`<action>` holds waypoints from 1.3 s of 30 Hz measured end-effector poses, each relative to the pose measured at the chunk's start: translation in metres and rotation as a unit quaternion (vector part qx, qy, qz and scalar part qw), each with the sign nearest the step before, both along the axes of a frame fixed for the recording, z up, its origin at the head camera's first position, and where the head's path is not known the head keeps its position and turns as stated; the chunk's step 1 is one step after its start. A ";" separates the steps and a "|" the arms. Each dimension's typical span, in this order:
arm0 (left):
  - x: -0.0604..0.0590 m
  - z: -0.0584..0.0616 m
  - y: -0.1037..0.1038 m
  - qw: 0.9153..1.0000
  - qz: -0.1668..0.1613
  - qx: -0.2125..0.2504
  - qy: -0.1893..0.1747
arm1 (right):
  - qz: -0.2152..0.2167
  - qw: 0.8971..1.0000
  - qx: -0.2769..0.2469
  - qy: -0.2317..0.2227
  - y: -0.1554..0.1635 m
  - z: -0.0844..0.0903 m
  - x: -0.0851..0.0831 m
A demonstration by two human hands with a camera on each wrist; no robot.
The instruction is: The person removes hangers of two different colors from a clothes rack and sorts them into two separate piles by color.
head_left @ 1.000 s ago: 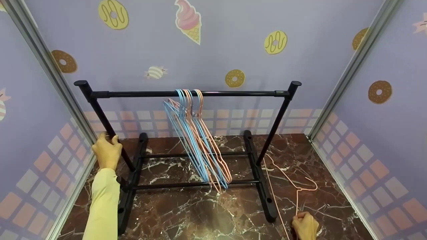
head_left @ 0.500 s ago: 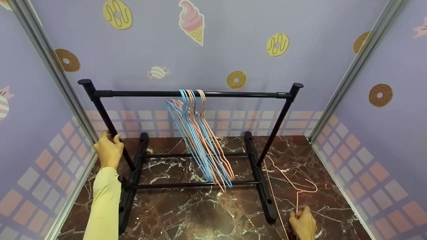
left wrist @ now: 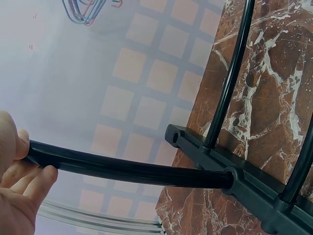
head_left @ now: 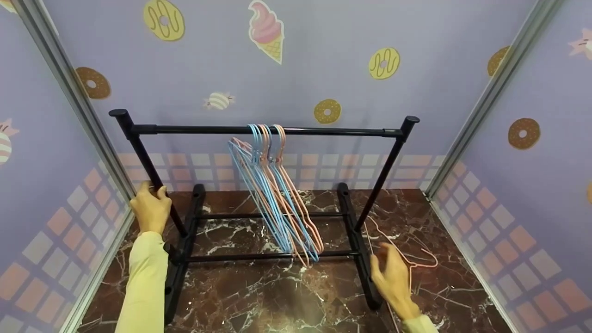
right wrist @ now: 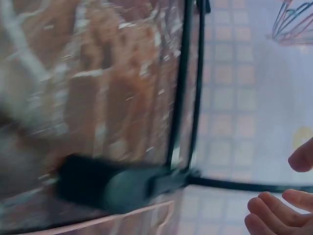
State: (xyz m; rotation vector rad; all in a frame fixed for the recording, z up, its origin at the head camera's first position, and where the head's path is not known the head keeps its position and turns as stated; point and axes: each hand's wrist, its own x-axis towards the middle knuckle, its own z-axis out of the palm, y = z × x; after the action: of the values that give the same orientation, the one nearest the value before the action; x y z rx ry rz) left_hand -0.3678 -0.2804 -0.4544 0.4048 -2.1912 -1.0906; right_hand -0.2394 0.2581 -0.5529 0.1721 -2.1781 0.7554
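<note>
**Rack, hangers and both hands: stock as I see it**

Left hand (head_left: pixel 150 210): my grip is curled round the left upright (head_left: pixel 152 178) of the black garment rack (head_left: pixel 259 131), low on the post; the left wrist view shows fingers (left wrist: pixel 36 182) and thumb wrapped round the tube. A pale yellow sleeve (head_left: pixel 144 286) runs down from it. Just outside this grip stands the left wall panel (head_left: pixel 51 152) with its metal corner strip, so there is little room that way.

Right hand (head_left: pixel 392 280): fingers loose and spread, holding nothing. It hangs over the tabletop (head_left: pixel 286 296), just outside the rack's right foot (head_left: pixel 360 252). The right wrist view is blurred but shows the fingers (right wrist: pixel 274 213) uncurled with air between them.

Loose pink hanger (head_left: pixel 416 261): flat on the marble, partly under and just beyond the right grip, its hook toward the right wall. I cannot tell whether the hand touches the wire.

Hung hangers (head_left: pixel 277 199): a bunch of blue and pink wire ones on the top rail, between the two grips, slanting toward the lower crossbar.

Open room: bare marble lies near-side of the rack between both hands. Beyond the right grip, a strip of marble runs to the right wall's edge (head_left: pixel 467 273).
</note>
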 end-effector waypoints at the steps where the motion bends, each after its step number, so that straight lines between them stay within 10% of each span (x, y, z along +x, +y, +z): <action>1: 0.000 0.000 0.000 1.000 0.001 0.000 -0.001 | 0.012 1.000 0.004 0.006 -0.005 0.005 -0.004; 10: -0.001 0.001 0.000 1.000 -0.001 -0.003 0.004 | 0.129 0.991 0.011 0.019 -0.059 0.057 -0.035; 21: -0.002 0.001 0.000 1.000 0.002 -0.007 0.011 | 0.219 0.971 -0.064 -0.076 -0.120 0.109 -0.059; 39: -0.002 -0.001 -0.001 1.000 0.009 -0.009 0.010 | 0.150 0.988 -0.002 -0.036 -0.146 0.123 -0.076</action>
State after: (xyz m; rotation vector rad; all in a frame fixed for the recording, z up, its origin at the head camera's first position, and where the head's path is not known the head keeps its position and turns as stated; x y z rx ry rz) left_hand -0.3700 -0.2812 -0.4555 0.4033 -2.1739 -1.0586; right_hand -0.3156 0.1124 -0.4303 0.4855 -2.2466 0.9456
